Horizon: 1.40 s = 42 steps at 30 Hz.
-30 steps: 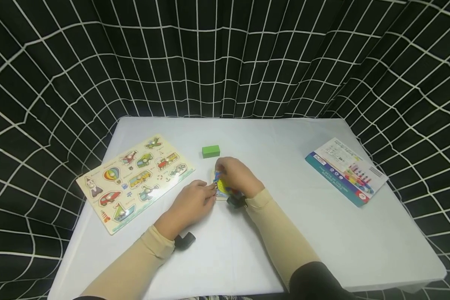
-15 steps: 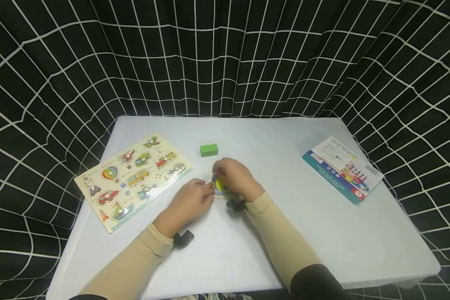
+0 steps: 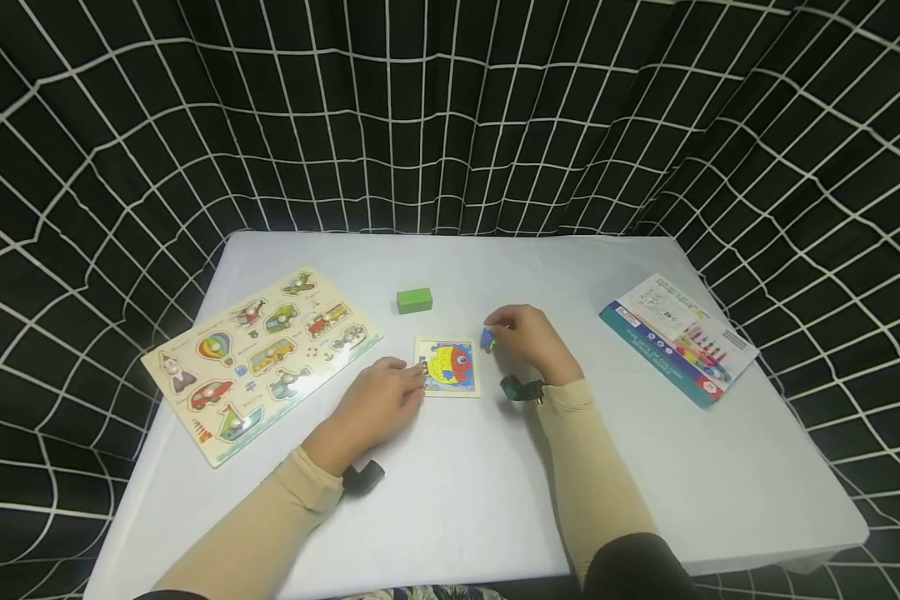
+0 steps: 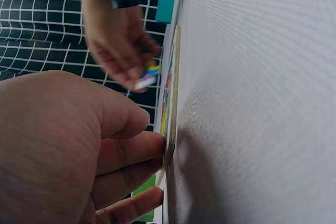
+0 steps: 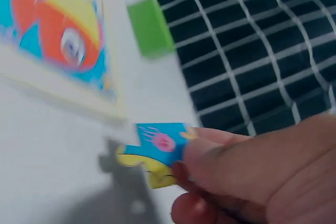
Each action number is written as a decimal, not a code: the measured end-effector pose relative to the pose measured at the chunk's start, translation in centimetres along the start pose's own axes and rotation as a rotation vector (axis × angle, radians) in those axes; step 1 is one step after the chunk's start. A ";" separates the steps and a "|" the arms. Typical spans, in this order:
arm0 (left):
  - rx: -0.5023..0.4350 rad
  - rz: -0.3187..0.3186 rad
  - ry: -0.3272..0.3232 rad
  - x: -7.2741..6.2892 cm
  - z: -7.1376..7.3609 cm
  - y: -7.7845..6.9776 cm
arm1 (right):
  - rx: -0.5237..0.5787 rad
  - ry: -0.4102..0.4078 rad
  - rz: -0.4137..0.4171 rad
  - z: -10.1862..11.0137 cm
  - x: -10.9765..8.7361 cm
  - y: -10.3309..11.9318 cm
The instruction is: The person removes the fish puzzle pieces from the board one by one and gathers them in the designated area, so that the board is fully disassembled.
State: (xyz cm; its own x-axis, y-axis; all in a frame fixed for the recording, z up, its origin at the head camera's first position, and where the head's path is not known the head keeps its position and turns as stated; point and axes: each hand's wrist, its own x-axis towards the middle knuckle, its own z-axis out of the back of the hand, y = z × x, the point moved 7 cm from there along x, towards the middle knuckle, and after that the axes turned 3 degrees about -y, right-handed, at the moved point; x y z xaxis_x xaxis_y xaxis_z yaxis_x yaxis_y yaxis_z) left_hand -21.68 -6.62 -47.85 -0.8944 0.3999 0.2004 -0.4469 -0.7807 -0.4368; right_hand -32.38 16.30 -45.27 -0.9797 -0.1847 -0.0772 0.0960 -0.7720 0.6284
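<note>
A small fish jigsaw puzzle (image 3: 451, 367) in a pale square frame lies in front of me, its fish yellow with a red head. My left hand (image 3: 378, 408) rests beside it, fairly straight fingertips at the frame's left edge; the left wrist view shows the fingers (image 4: 142, 148) against that edge. To the right of the frame, my right hand (image 3: 528, 340) pinches a jigsaw piece (image 5: 160, 142) between thumb and fingers. Blue and yellow with a pink spot, the piece is held above the table, apart from the puzzle.
Behind the puzzle sits a green block (image 3: 414, 301). A large vehicle peg puzzle board (image 3: 258, 358) lies at the left, and a flat printed box (image 3: 678, 337) at the right. A dark gridded curtain (image 3: 435, 125) surrounds the white table (image 3: 450, 508).
My right hand has moved right, off the fish puzzle, carrying the jigsaw piece and uncovering the picture. The left hand has stayed at the frame's left edge.
</note>
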 end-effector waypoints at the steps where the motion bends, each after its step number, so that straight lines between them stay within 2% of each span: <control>1: -0.002 0.001 0.000 0.0 0.0 0.1 | 0.001 0.034 -0.040 -0.2 0.0 -0.8; 5: -0.015 0.011 -0.001 -0.2 0.2 0.1 | 0.018 0.111 -0.112 -1.0 0.0 -2.3; 10: -0.008 0.006 -0.008 -0.4 0.5 -0.2 | 0.028 0.099 -0.126 -1.7 0.1 -2.7; 18: -0.012 0.016 0.004 -0.5 0.4 0.0 | -0.037 0.050 -0.035 -2.0 0.4 -2.1; 24: -0.013 0.014 0.008 -0.6 0.3 0.2 | -0.076 0.012 -0.004 -2.1 0.3 -1.7; 27: -0.006 0.019 0.017 -0.5 0.2 0.3 | -0.085 -0.039 0.045 -2.3 0.3 -0.4; 29: 0.010 0.023 0.026 -0.5 0.1 0.3 | -0.089 -0.044 0.113 -2.9 0.2 1.2; 34: 0.061 0.025 0.065 0.0 -0.2 0.1 | -0.166 0.107 0.263 -5.9 -0.2 5.1; 36: 0.071 0.025 0.093 0.2 -0.3 -0.1 | -0.218 0.146 0.274 -6.8 -0.3 5.7; 42: 0.101 0.028 0.181 0.6 -0.5 -0.7 | -0.307 0.150 0.275 -7.1 -0.2 6.8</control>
State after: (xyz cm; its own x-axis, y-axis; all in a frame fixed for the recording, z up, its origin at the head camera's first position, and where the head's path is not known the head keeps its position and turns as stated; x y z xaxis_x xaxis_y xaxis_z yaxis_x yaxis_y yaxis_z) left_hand -21.95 -5.60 -47.87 -0.8926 0.4501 0.0251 -0.4299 -0.8333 -0.3476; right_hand -30.32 6.78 -46.46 -0.8762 -0.4776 -0.0652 0.4198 -0.8225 0.3837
